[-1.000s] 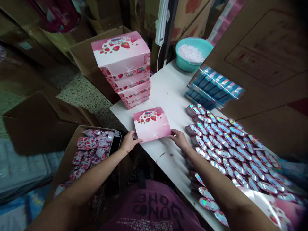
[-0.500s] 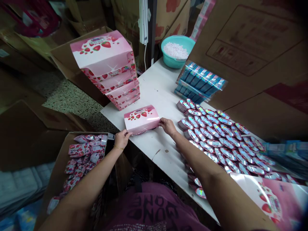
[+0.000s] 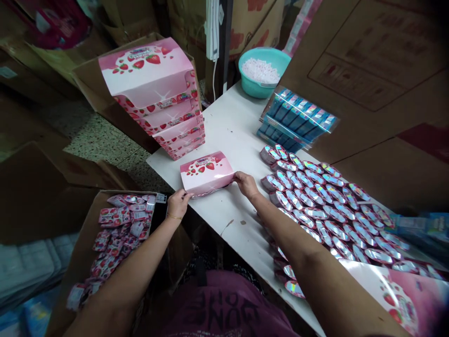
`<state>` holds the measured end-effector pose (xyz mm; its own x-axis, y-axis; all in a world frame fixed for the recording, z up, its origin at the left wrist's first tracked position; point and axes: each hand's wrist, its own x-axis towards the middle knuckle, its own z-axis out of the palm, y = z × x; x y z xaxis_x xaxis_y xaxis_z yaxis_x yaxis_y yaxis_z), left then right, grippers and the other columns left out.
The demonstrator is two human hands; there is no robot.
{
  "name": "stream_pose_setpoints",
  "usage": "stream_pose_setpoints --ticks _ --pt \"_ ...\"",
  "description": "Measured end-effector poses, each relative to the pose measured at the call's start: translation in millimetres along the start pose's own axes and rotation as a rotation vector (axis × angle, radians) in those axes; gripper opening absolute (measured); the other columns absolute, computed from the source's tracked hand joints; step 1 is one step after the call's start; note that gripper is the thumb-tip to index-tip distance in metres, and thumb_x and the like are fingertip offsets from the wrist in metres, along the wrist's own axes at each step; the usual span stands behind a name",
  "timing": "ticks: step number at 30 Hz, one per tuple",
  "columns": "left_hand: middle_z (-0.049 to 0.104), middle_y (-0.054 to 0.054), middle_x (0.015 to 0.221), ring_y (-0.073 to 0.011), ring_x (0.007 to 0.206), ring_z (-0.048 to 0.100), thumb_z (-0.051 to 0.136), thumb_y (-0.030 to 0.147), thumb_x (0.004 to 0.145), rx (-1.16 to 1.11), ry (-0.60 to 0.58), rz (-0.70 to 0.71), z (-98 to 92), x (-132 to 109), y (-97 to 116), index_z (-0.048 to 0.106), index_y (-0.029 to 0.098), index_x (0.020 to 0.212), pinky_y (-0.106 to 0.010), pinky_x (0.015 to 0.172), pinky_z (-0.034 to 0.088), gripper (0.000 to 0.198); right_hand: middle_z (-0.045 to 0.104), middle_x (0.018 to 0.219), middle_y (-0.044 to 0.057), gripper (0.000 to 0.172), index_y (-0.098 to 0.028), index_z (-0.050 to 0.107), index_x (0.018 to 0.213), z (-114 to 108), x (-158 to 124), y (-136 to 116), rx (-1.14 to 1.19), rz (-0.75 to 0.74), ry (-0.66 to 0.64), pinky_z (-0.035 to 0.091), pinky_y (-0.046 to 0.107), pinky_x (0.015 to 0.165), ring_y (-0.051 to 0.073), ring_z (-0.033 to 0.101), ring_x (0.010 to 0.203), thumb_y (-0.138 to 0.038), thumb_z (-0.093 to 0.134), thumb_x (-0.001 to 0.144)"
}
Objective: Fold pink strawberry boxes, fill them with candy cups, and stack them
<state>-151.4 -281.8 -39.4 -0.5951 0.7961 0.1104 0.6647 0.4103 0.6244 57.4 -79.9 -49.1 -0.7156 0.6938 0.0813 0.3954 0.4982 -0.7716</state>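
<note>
A pink and white strawberry box point(image 3: 206, 174) lies on the white table point(image 3: 233, 135) near its left edge. My left hand point(image 3: 178, 204) pinches the box's near left corner. At the near right corner, my right hand point(image 3: 246, 184) grips the box between thumb and fingers. Behind it rises a stack of similar strawberry boxes point(image 3: 150, 79). Many shiny-topped small packs point(image 3: 315, 213) stand in rows to the right of my right hand.
A teal basin point(image 3: 257, 86) of white pieces sits at the table's back, near wrapped blue packs point(image 3: 298, 114). An open carton point(image 3: 84, 238) of small strawberry packs is at lower left. A large brown carton point(image 3: 379, 61) stands at right.
The view has shifted slightly. Both hands keep their hold on the strawberry box, which has hardly moved.
</note>
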Motion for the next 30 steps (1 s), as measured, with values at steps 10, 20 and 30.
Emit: stream_pose_setpoints --ticks 10,20,30 --pt "0.056 0.001 0.062 -0.0123 0.059 0.051 0.055 0.036 0.077 -0.011 -0.044 0.051 -1.2 0 -3 0.059 0.018 0.063 -0.023 0.059 0.039 0.023 0.066 0.076 0.001 0.021 -0.019 0.061 0.071 4 -4 8 -0.008 -0.048 0.034 0.045 0.025 0.068 0.014 0.06 0.071 -0.02 0.042 0.08" --pt "0.056 -0.004 0.084 -0.0162 0.08 0.056 0.056 0.03 0.078 0.043 -0.228 0.122 -5.5 4 0 0.063 0.018 0.076 -0.026 0.071 0.045 0.015 0.054 0.117 0.015 0.052 -0.014 0.049 0.118 -11 -10 -14 -0.335 -0.206 -0.033 0.039 0.039 0.09 0.026 0.049 0.107 -0.043 0.056 0.076" --pt "0.02 -0.022 0.142 -0.0353 0.129 0.025 0.076 0.044 0.054 0.303 0.089 0.037 1.1 -1 30 0.043 0.012 0.115 -0.047 0.101 0.028 0.076 0.022 0.146 0.003 0.072 -0.028 0.024 0.138 12 19 -37 -0.609 -0.412 -0.255 0.016 0.054 0.104 0.032 0.01 0.133 -0.026 0.06 0.076"
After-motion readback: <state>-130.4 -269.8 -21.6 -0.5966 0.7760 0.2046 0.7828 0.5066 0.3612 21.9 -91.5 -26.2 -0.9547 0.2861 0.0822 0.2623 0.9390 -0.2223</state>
